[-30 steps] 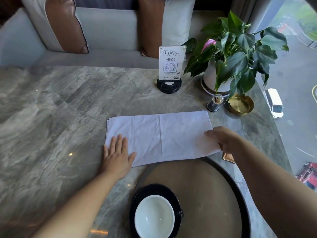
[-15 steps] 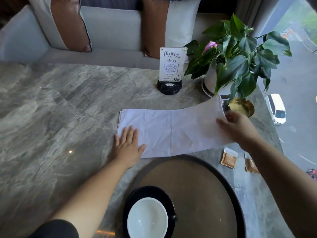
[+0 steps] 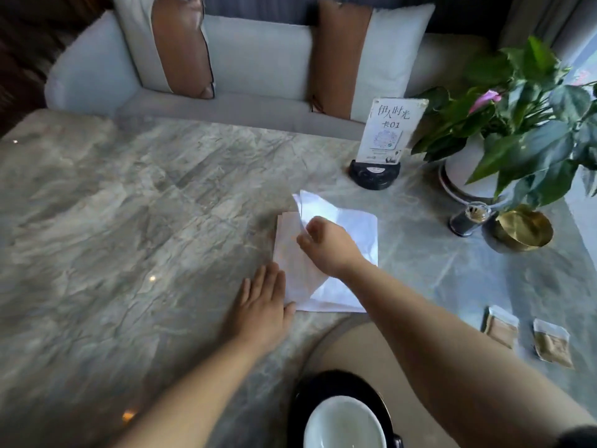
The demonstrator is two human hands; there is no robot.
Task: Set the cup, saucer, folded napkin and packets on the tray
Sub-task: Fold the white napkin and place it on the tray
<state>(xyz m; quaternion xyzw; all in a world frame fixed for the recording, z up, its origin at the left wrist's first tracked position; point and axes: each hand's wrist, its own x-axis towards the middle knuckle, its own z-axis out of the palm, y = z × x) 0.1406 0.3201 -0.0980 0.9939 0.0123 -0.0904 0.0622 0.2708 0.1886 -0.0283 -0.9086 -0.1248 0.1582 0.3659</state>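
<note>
A white napkin (image 3: pixel 355 231) lies half folded on the marble table, its right half carried over toward the left. My right hand (image 3: pixel 326 245) pinches the lifted edge above it. My left hand (image 3: pixel 263 305) lies flat, fingers apart, pressing the napkin's lower left corner. At the bottom, a white cup (image 3: pixel 344 425) sits on a black saucer (image 3: pixel 315 388) on the round brown tray (image 3: pixel 361 347); my right forearm hides much of the tray. Two brown packets (image 3: pixel 500 326) (image 3: pixel 551 343) lie on the table to the right.
A card stand (image 3: pixel 384 140) on a black base stands behind the napkin. At the right are a potted plant (image 3: pixel 520 124), a small toothpick holder (image 3: pixel 468 219) and a gold bowl (image 3: pixel 523 227). A sofa with cushions runs along the far table edge.
My right hand has lifted the napkin's right end and swung it leftward over the other half. The left hand stays pressed on the napkin's left corner. The camera has shifted left.
</note>
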